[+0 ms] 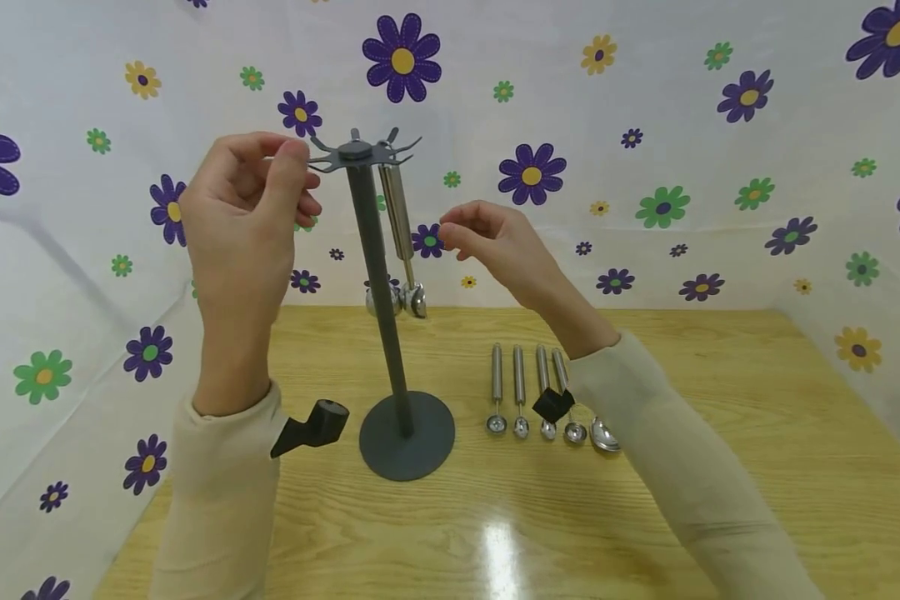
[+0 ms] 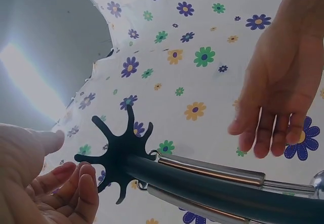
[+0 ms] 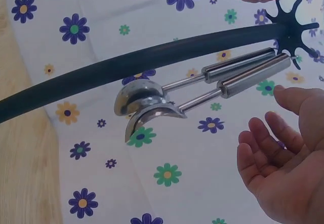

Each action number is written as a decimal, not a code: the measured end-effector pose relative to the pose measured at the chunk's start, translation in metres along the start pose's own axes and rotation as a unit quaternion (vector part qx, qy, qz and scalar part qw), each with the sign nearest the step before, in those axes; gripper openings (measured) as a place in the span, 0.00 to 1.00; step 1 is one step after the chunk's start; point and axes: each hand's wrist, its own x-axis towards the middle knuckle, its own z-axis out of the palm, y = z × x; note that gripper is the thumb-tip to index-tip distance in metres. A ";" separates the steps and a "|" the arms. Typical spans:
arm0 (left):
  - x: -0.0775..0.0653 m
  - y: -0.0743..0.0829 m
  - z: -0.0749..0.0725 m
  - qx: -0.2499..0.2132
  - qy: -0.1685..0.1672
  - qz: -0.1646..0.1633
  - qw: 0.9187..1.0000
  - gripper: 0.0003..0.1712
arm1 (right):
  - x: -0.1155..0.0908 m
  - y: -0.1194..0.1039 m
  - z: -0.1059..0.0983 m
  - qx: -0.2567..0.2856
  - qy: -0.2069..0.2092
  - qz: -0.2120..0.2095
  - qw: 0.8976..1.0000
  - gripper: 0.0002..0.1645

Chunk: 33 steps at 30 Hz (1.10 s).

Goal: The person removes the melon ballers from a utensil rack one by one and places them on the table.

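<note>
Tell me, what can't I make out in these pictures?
Head view: handle of the rightmost table utensil, behind the right arm; rear hanging utensil's bowl, partly behind the stand's pole.
Left wrist view: one hanging utensil's bowl, cut by the right edge.
Right wrist view: stand's base, beyond the left edge.

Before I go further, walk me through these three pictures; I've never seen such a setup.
There is no machine here, just a person's left hand and right hand. The wide view comes from a camera worn on the head; the other two are taken from the wrists, one each. On the wooden table stands a dark rack with prongs, and two metal utensils hang from it. Five more utensils lie in a row, partly hidden by the right sleeve. The left fingers are at one prong, though whether they grip it is hard to tell. The right hand is near the hanging utensils and holds nothing.
</note>
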 end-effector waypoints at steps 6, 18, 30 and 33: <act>-0.002 0.000 0.006 0.021 -0.036 0.021 0.999 0.13 | 0.014 -0.014 0.017 0.048 -0.004 -0.020 0.999 0.18; -0.003 0.000 0.014 0.020 0.010 -0.019 1.000 0.10 | 0.026 -0.015 0.033 0.093 -0.065 -0.045 0.993 0.19; 0.007 -0.006 0.009 0.043 0.014 -0.031 0.999 0.13 | 0.022 -0.027 0.017 0.007 -0.089 -0.046 0.995 0.14; 0.014 -0.010 0.004 0.036 0.009 -0.051 0.998 0.14 | 0.021 -0.028 0.013 0.002 -0.095 -0.057 0.994 0.13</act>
